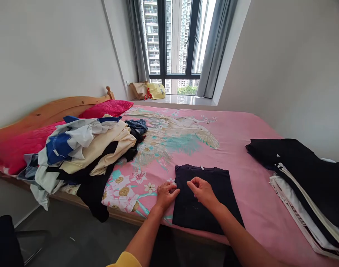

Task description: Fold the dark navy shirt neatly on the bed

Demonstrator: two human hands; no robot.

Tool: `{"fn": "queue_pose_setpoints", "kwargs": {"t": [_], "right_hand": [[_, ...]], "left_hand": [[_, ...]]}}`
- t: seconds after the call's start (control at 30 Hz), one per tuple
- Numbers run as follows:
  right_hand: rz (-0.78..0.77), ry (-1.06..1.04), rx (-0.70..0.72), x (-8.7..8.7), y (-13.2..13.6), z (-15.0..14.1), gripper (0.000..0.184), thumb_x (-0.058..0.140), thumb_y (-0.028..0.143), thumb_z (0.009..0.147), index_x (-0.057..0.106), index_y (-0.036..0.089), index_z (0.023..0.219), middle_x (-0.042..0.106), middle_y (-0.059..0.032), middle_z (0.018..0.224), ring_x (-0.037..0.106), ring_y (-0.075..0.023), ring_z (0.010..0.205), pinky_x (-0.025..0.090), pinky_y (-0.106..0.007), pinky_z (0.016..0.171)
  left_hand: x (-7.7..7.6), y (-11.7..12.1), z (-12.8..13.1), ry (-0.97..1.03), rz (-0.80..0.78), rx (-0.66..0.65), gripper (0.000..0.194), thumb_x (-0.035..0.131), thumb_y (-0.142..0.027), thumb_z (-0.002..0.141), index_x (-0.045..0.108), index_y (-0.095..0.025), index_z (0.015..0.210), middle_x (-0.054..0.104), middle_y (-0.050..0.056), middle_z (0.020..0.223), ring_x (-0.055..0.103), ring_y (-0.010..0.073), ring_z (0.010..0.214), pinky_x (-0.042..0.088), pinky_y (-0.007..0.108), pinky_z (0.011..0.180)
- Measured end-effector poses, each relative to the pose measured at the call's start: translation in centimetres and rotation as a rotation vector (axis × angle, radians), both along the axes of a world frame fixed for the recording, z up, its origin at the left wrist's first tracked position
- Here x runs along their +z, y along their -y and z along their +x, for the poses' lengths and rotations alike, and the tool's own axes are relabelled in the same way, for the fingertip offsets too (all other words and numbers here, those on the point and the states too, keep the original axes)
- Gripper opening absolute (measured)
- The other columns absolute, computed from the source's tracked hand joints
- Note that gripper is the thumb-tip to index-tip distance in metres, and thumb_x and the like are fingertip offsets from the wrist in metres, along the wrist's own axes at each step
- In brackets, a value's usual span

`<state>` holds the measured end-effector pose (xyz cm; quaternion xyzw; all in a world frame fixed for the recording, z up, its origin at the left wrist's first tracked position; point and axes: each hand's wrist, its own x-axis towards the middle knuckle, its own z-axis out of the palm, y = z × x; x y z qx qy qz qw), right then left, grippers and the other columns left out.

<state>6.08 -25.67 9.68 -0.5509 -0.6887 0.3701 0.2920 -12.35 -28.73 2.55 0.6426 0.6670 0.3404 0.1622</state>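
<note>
A dark navy T-shirt (208, 218) lies folded into a neat rectangle near the front edge of the bed, its collar and small white label toward the window. At the shirt's left edge rests my left hand (166, 195), palm down, fingers loosely bent and thumb apart, the thumb tip by the fabric. Over the middle of the shirt, my right hand (202, 191) is closed in a pinch, thumb against the bent fingers. Whatever is between those fingertips, if anything, is too small to make out.
A loose heap of clothes (94, 144) covers the left side of the bed by red pillows (108, 108). On the right stands a stack of folded clothes (305, 178), black on top. The pink bedsheet (236, 129) spans between. Bags (156, 91) sit on the windowsill.
</note>
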Motion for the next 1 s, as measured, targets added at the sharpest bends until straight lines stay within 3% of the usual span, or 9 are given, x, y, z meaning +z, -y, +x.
{"fn": "queue_pose_setpoints", "kwargs": {"t": [0.13,0.23,0.33,0.43,0.53,0.67,0.73,0.83,1.0], "right_hand": [[0.069,0.426,0.05,-0.3,-4.5,-5.9,0.038,0.058,0.056,0.07,0.056,0.019,0.06,0.065,-0.0089,0.069,0.063,-0.026,0.076,0.044,-0.034,0.067],[0.016,0.474,0.065,-1.7,-6.5,-6.7,0.031,0.064,0.046,0.066,0.055,0.018,0.056,0.067,-0.0131,0.074,0.064,-0.0279,0.083,0.046,-0.033,0.07],[-0.055,0.413,0.061,-3.2,-6.8,-5.8,0.026,0.052,0.038,0.077,0.054,0.019,0.06,0.066,-0.0075,0.067,0.064,-0.0183,0.066,0.046,-0.026,0.058],[-0.106,0.356,0.042,-4.0,-6.2,-4.9,0.036,0.037,0.045,0.086,0.054,0.02,0.067,0.064,-0.0027,0.061,0.06,-0.0136,0.052,0.043,-0.023,0.05],[-0.058,0.365,0.012,-3.9,-5.8,-5.3,0.039,0.05,0.057,0.077,0.053,0.021,0.063,0.063,-0.005,0.064,0.063,-0.02,0.068,0.045,-0.028,0.061],[-0.101,0.248,-0.012,-3.9,-6.2,-6.3,0.028,0.069,0.038,0.059,0.048,0.02,0.052,0.061,-0.0072,0.065,0.061,-0.0267,0.082,0.044,-0.033,0.071],[-0.162,0.157,-0.016,-4.2,-6.3,-6.2,0.024,0.063,0.033,0.062,0.046,0.02,0.052,0.057,-0.0037,0.059,0.061,-0.0216,0.07,0.044,-0.03,0.062],[-0.249,0.001,-0.043,-4.9,-6.1,-4.9,0.023,0.049,0.04,0.072,0.041,0.022,0.06,0.047,0.0036,0.05,0.051,-0.0129,0.046,0.04,-0.024,0.045],[-0.32,-0.253,-0.088,-5.4,-5.1,-3.0,0.028,0.045,0.048,0.075,0.038,0.023,0.066,0.04,0.0078,0.048,0.043,-0.0093,0.039,0.036,-0.021,0.036]], "left_hand": [[0.0,0.6,-0.2,0.026,-0.004,-0.06,0.016,0.062,-0.036,0.077,0.072,-0.029,0.088,0.067,0.001,0.084,0.06,0.0185,0.088,0.037,0.035,0.083],[-0.1,0.7,-0.4,0.085,0.021,-0.077,0.016,0.062,-0.033,0.078,0.072,-0.029,0.089,0.068,0.001,0.084,0.06,0.0185,0.088,0.037,0.035,0.085],[-0.4,0.3,-0.5,0.153,0.056,-0.032,0.015,0.056,-0.027,0.081,0.07,-0.027,0.086,0.068,0.0,0.083,0.06,0.0168,0.085,0.04,0.033,0.083],[-0.8,-0.1,-0.5,0.19,0.069,0.06,0.016,0.05,-0.02,0.082,0.064,-0.022,0.088,0.066,0.002,0.087,0.06,0.0158,0.084,0.042,0.031,0.08],[-1.2,-0.4,-0.3,0.178,0.072,0.106,0.007,0.054,-0.022,0.079,0.059,-0.021,0.085,0.064,0.002,0.085,0.058,0.0167,0.082,0.041,0.032,0.079],[-1.3,-0.3,0.0,0.104,0.074,0.141,0.007,0.059,-0.028,0.077,0.054,-0.022,0.076,0.06,0.001,0.079,0.056,0.0177,0.079,0.04,0.032,0.075],[-1.3,-0.3,0.0,0.096,0.068,0.141,0.005,0.057,-0.024,0.077,0.053,-0.022,0.075,0.06,0.001,0.078,0.056,0.0174,0.08,0.04,0.031,0.075],[-1.5,-0.4,-0.1,0.107,0.065,0.128,0.009,0.054,-0.015,0.076,0.056,-0.022,0.081,0.062,0.001,0.083,0.057,0.0172,0.083,0.041,0.032,0.078],[-1.7,-0.7,-0.1,0.13,0.06,0.115,0.024,0.055,-0.016,0.077,0.059,-0.023,0.1,0.065,0.002,0.092,0.059,0.017,0.087,0.042,0.032,0.082]]}}
